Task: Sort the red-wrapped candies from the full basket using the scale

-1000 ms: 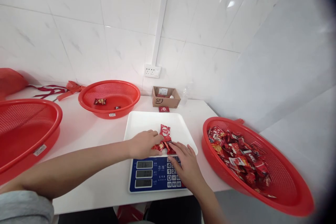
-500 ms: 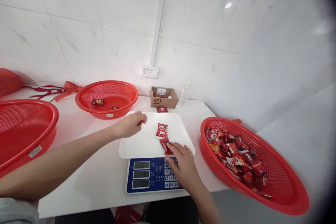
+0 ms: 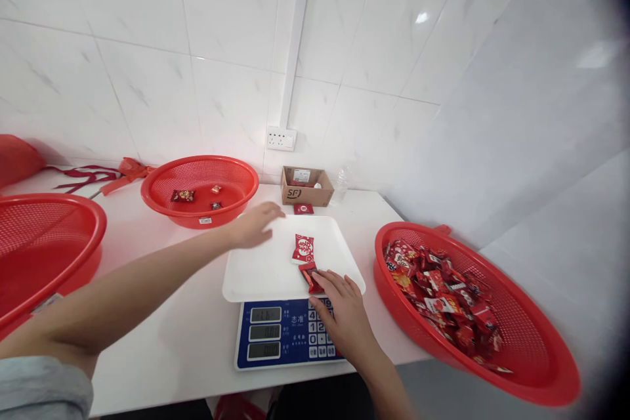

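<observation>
My left hand hovers with its fingers spread over the far left corner of the white scale tray, close to the middle red basket, and holds nothing. That basket contains three small packets. My right hand lies flat at the tray's front edge, its fingertips resting on a dark red packet. A red and white packet lies on the tray just behind it. The blue scale sits under the tray.
A large red basket full of red snack packets stands at the right, overhanging the table edge. Another red basket is at the left. A small cardboard box and a red packet sit by the wall.
My left hand carried a small packet from the tray toward the middle basket and let it go; a third packet now lies in that basket. The right hand stayed on the tray's front edge.
</observation>
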`<state>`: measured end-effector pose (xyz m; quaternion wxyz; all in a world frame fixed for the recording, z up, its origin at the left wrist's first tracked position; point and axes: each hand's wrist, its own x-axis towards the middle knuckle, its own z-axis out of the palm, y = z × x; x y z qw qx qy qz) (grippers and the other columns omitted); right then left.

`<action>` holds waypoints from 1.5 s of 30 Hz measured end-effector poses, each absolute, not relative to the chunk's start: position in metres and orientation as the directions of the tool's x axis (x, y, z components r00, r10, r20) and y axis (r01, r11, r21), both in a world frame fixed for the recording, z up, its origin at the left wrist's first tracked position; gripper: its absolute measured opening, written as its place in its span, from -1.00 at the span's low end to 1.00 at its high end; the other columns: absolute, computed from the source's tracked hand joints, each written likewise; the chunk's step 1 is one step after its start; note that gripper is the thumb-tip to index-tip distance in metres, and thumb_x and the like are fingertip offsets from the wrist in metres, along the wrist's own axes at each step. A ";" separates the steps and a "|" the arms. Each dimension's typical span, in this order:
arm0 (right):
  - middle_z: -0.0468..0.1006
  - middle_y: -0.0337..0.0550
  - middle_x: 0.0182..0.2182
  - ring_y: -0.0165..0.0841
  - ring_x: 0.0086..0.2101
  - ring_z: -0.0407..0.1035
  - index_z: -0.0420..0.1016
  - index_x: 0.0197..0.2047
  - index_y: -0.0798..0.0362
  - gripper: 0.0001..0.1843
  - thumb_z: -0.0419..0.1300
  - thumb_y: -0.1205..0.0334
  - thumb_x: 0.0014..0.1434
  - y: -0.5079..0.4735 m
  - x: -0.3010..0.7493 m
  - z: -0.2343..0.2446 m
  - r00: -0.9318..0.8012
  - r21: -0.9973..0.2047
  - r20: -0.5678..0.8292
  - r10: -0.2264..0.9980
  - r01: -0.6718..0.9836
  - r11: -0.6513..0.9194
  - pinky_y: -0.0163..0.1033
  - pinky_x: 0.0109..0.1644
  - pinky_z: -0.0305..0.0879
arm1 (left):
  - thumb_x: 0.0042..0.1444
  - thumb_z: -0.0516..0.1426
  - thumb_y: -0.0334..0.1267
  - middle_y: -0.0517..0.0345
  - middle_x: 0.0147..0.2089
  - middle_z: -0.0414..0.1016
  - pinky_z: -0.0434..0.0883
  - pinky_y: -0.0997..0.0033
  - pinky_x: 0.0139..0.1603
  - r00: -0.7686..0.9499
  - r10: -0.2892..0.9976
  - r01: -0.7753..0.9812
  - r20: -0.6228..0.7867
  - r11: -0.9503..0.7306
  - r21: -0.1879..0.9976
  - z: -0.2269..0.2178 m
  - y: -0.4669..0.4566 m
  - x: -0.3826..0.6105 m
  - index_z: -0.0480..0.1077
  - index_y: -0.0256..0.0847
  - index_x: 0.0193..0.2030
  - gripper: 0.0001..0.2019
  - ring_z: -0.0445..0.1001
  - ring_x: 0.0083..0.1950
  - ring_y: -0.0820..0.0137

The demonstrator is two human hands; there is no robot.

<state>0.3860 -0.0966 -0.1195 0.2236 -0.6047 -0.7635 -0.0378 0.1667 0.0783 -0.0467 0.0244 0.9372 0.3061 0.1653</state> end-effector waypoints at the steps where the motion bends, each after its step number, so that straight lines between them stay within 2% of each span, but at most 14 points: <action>1: 0.42 -0.03 0.08 -0.17 0.08 0.27 0.33 0.14 0.02 -0.59 -0.01 0.11 0.28 -0.096 0.386 -0.119 -0.170 -0.210 0.390 0.905 0.941 0.267 0.12 0.16 0.14 | -0.08 0.11 -0.47 0.07 0.22 0.29 0.16 0.24 0.25 0.818 0.514 0.496 0.258 -0.857 0.138 -0.053 0.068 0.179 0.29 -0.11 0.10 -0.47 0.18 0.26 0.26; 3: 0.42 -0.04 0.08 -0.17 0.08 0.27 0.34 0.14 0.01 -0.59 -0.01 0.10 0.27 -0.096 0.386 -0.119 -0.173 -0.204 0.399 0.901 0.941 0.270 0.10 0.15 0.15 | -0.09 0.12 -0.47 0.14 0.27 0.24 0.09 0.21 0.29 0.902 0.390 0.371 0.186 -0.919 0.130 -0.063 0.054 0.200 0.25 -0.03 0.15 -0.40 0.08 0.33 0.24; 6: 0.42 -0.04 0.08 -0.18 0.08 0.27 0.34 0.14 0.01 -0.60 0.00 0.11 0.27 -0.096 0.386 -0.118 -0.177 -0.200 0.398 0.900 0.941 0.273 0.08 0.16 0.15 | 0.03 0.08 -0.42 0.05 0.24 0.27 0.09 0.11 0.28 0.938 0.320 0.305 0.134 -0.945 0.120 -0.070 0.049 0.219 0.27 -0.08 0.14 -0.51 0.08 0.33 0.16; 10: 0.40 -0.07 0.10 -0.18 0.09 0.26 0.31 0.16 -0.01 -0.59 0.01 0.12 0.27 -0.097 0.387 -0.118 -0.182 -0.199 0.382 0.906 0.941 0.272 0.08 0.16 0.15 | 0.08 0.08 -0.39 0.01 0.05 0.42 0.28 0.25 0.12 0.911 0.385 0.376 0.149 -0.923 0.085 -0.071 0.060 0.225 0.33 -0.13 0.04 -0.65 0.40 0.07 0.24; 14: 0.39 -0.09 0.12 -0.17 0.10 0.25 0.29 0.17 -0.02 -0.58 0.00 0.12 0.27 -0.097 0.389 -0.121 -0.190 -0.199 0.373 0.908 0.939 0.279 0.10 0.16 0.15 | 0.18 -0.04 -0.42 0.03 -0.05 0.47 0.38 0.28 -0.08 0.812 0.542 0.547 0.217 -0.836 0.045 -0.059 0.073 0.209 0.32 -0.10 0.03 -0.68 0.48 -0.08 0.25; 20: 0.40 -0.07 0.10 -0.14 0.10 0.26 0.31 0.16 0.01 -0.58 -0.01 0.11 0.28 -0.096 0.390 -0.126 -0.199 -0.197 0.394 0.897 0.935 0.294 0.14 0.15 0.16 | 0.27 -0.16 -0.32 -0.11 0.12 0.35 0.36 0.09 -0.02 0.508 0.766 0.812 0.393 -0.578 0.077 -0.011 0.112 0.152 0.21 -0.13 0.15 -0.65 0.36 0.11 0.09; 24: 0.42 -0.06 0.09 -0.13 0.09 0.28 0.33 0.14 0.02 -0.59 0.00 0.10 0.28 -0.095 0.391 -0.128 -0.194 -0.212 0.421 0.886 0.929 0.304 0.14 0.13 0.17 | 0.23 -0.04 -0.25 -0.30 0.29 0.12 0.11 -0.16 0.20 0.442 0.790 0.845 0.426 -0.526 0.098 -0.008 0.114 0.132 0.09 -0.32 0.25 -0.54 0.01 0.34 -0.07; 28: 0.49 -0.11 0.01 -0.16 0.02 0.35 0.37 0.09 -0.02 -0.66 0.01 0.19 0.27 -0.094 0.389 -0.128 -0.203 -0.261 0.456 0.867 0.901 0.348 0.13 0.09 0.22 | 0.10 0.15 -0.10 0.03 0.29 0.21 0.10 0.08 0.29 0.651 0.696 0.706 0.304 -0.702 0.094 -0.033 0.072 0.148 0.28 -0.12 0.15 -0.54 0.03 0.36 0.12; 29: 0.51 -0.12 -0.01 -0.18 0.00 0.37 0.37 0.08 -0.03 -0.67 0.00 0.22 0.27 -0.094 0.388 -0.127 -0.210 -0.277 0.467 0.859 0.888 0.368 0.11 0.08 0.24 | 0.11 0.15 -0.09 0.11 0.29 0.24 0.14 0.15 0.28 0.719 0.642 0.639 0.266 -0.761 0.110 -0.040 0.057 0.156 0.27 -0.06 0.16 -0.54 0.05 0.35 0.19; 31: 0.55 -0.13 -0.07 -0.21 -0.06 0.42 0.39 0.04 -0.03 -0.69 -0.03 0.25 0.28 -0.095 0.385 -0.124 -0.210 -0.315 0.500 0.840 0.859 0.402 0.07 0.05 0.28 | 0.13 0.14 -0.09 0.00 0.27 0.25 0.14 0.09 0.27 0.851 0.490 0.442 0.189 -0.863 0.247 -0.050 0.031 0.172 0.26 -0.16 0.17 -0.52 0.03 0.36 0.14; 34: 0.59 -0.13 -0.19 -0.24 -0.16 0.46 0.42 -0.06 -0.01 -0.73 -0.04 0.21 0.29 -0.098 0.380 -0.117 -0.140 -0.386 0.560 0.817 0.828 0.406 -0.02 -0.01 0.34 | 0.14 0.14 -0.12 -0.10 0.17 0.38 0.11 0.03 0.26 0.914 0.371 0.303 0.163 -0.893 0.333 -0.056 0.002 0.192 0.31 -0.27 0.13 -0.56 0.12 0.31 0.06; 38: 0.57 -0.14 -0.28 -0.28 -0.25 0.46 0.43 -0.18 -0.03 -0.74 -0.07 0.16 0.30 -0.106 0.375 -0.105 -0.002 -0.514 0.581 0.814 0.774 0.370 -0.19 -0.18 0.40 | 0.17 0.11 -0.21 -0.04 -0.14 0.54 0.33 0.24 0.04 0.919 0.370 0.293 0.138 -0.873 0.391 -0.052 -0.014 0.204 0.44 -0.28 -0.12 -0.78 0.45 -0.01 0.19; 41: 0.53 -0.18 -0.35 -0.33 -0.34 0.43 0.41 -0.27 -0.03 -0.73 -0.06 0.09 0.29 -0.114 0.373 -0.098 0.043 -0.628 0.495 0.868 0.708 0.323 -0.28 -0.31 0.37 | 0.17 0.11 -0.15 0.03 -0.26 0.52 0.38 0.40 -0.23 0.904 0.412 0.312 0.118 -0.822 0.477 -0.046 -0.022 0.204 0.44 -0.27 -0.20 -0.78 0.47 -0.22 0.29; 45: 0.47 -0.23 -0.46 -0.35 -0.43 0.38 0.37 -0.35 -0.01 -0.69 -0.02 -0.03 0.25 -0.122 0.370 -0.095 0.036 -0.696 0.426 0.904 0.652 0.302 -0.30 -0.36 0.30 | 0.17 0.10 -0.11 0.09 -0.33 0.50 0.32 0.47 -0.29 0.896 0.427 0.280 0.122 -0.757 0.591 -0.040 -0.034 0.198 0.43 -0.25 -0.25 -0.77 0.43 -0.31 0.38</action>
